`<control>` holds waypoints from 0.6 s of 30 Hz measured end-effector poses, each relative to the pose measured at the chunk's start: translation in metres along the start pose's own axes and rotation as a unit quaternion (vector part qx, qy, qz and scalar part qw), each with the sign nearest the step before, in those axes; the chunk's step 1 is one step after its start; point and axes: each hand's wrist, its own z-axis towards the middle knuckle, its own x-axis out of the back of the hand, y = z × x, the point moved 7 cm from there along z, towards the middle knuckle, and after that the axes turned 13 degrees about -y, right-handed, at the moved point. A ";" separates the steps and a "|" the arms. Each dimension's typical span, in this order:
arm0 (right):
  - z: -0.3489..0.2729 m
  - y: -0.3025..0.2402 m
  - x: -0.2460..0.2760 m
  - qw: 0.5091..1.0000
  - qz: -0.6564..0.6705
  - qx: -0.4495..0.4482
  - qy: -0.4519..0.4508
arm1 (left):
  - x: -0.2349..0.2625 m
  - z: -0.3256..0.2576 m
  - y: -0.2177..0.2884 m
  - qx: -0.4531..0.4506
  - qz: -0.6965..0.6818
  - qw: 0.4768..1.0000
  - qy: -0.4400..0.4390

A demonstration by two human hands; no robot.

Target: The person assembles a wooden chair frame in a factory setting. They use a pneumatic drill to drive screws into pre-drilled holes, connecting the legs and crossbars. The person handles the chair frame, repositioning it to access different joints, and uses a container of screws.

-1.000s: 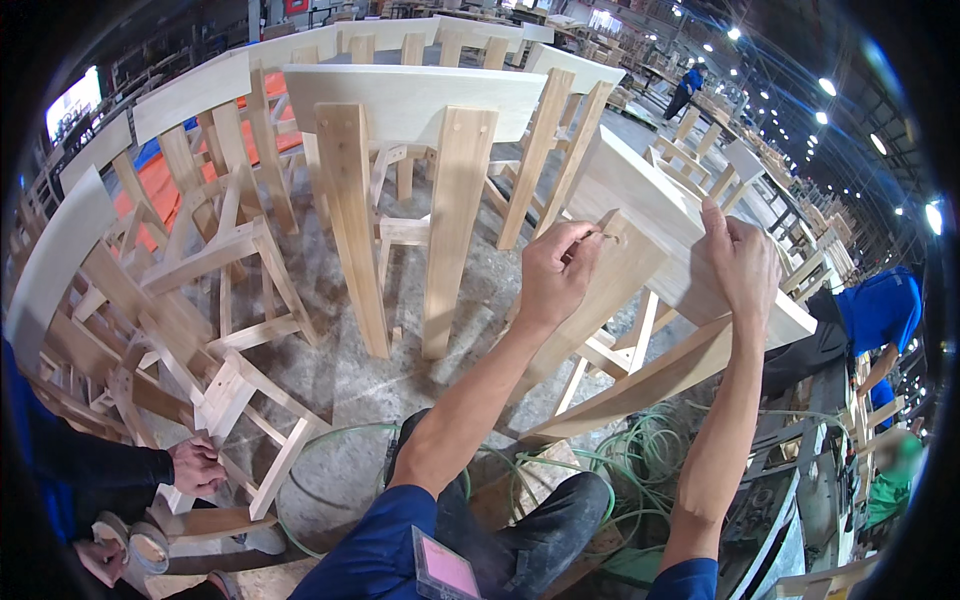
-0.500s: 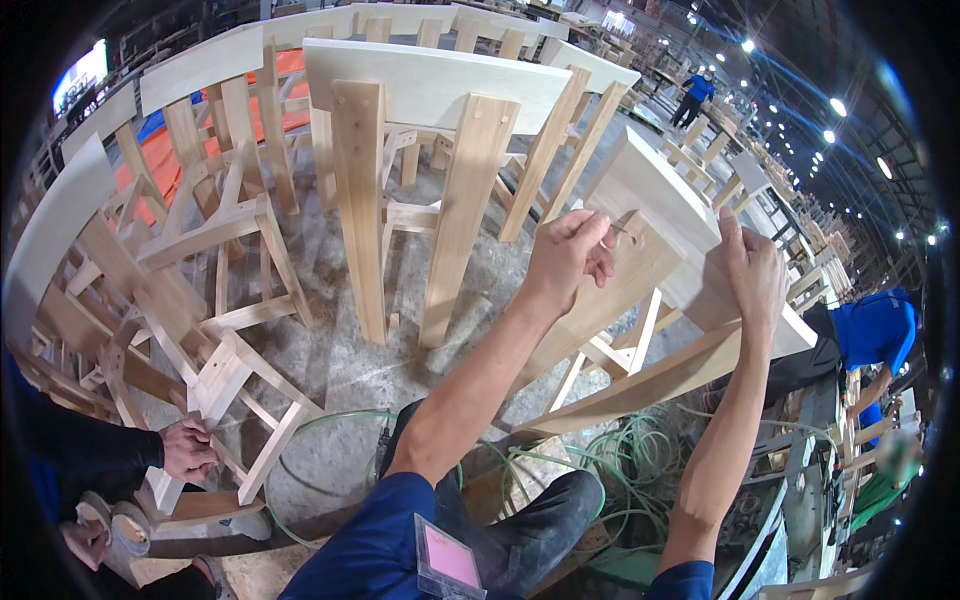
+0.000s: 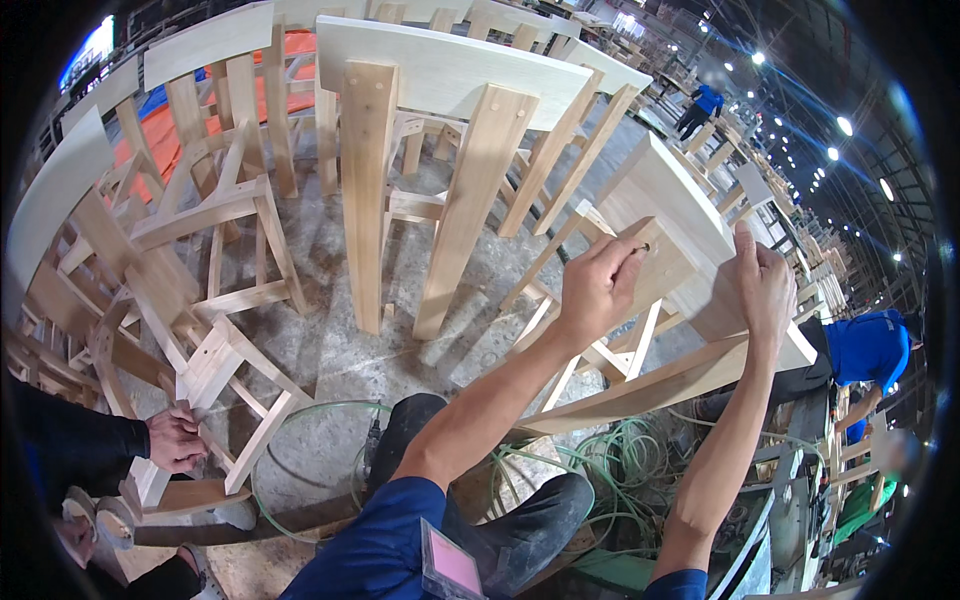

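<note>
My right hand (image 3: 766, 298) grips the edge of a pale backrest board (image 3: 685, 205) on a tilted wooden chair frame, thumb along its upper side. My left hand (image 3: 600, 290) is closed in a pinch against the upper end of the near post (image 3: 662, 265), which is joined to that board. A small dark spot shows at the fingertips by the post; whatever they hold is too small and covered to name. The frame's other post (image 3: 640, 385) slants below my right hand.
Ahead stands a chair frame with a wide backrest (image 3: 450, 65); more frames crowd the left. A co-worker's hand (image 3: 177, 438) rests on a small frame (image 3: 215, 365) at lower left. Green hose (image 3: 630, 460) lies coiled below my arms. A person in blue (image 3: 865, 345) bends at right.
My left hand has moved slightly right and down, its fingers now against the post; the thin thing seen at its fingertips is hidden. My right hand keeps its grip on the board.
</note>
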 end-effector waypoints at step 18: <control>-0.001 0.000 -0.001 1.000 0.010 -0.007 -0.005 | -0.001 -0.004 0.005 -0.020 0.015 0.998 0.061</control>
